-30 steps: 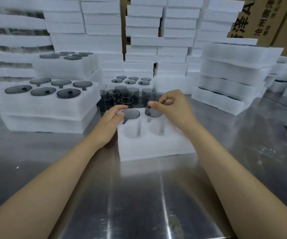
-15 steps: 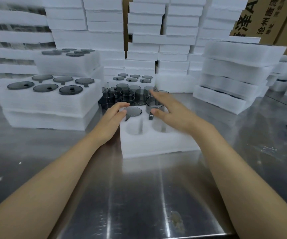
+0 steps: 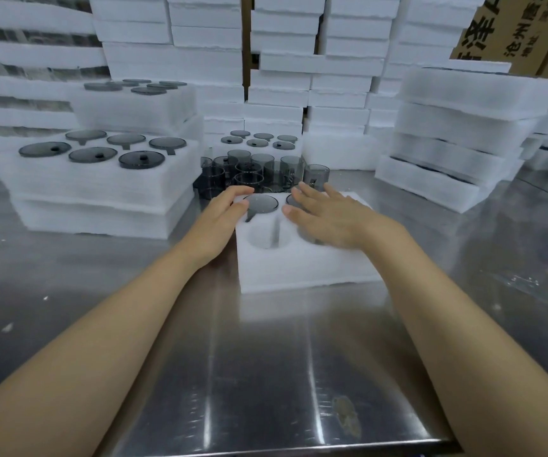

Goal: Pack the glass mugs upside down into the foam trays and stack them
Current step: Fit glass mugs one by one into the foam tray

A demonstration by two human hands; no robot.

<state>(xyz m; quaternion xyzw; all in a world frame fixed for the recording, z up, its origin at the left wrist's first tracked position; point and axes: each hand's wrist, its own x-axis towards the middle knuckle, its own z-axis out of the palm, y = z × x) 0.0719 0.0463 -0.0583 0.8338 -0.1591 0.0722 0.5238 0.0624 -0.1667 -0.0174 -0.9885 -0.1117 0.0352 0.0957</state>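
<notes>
Mugs (image 3: 261, 203) sit upside down in the back holes of the foam tray (image 3: 299, 268), your right hand (image 3: 328, 219) lies flat, fingers spread, over one, and your left hand (image 3: 223, 212) rests loosely on the tray's left edge.

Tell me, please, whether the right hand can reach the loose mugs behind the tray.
Probably yes: the right hand lies open over the foam tray; the glass mugs stand just beyond, unobstructed.

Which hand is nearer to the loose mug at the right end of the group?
Right. The right hand lies on the foam tray, fingertips just short of the loose mug; the left hand rests at the tray's left edge, farther off.
</notes>
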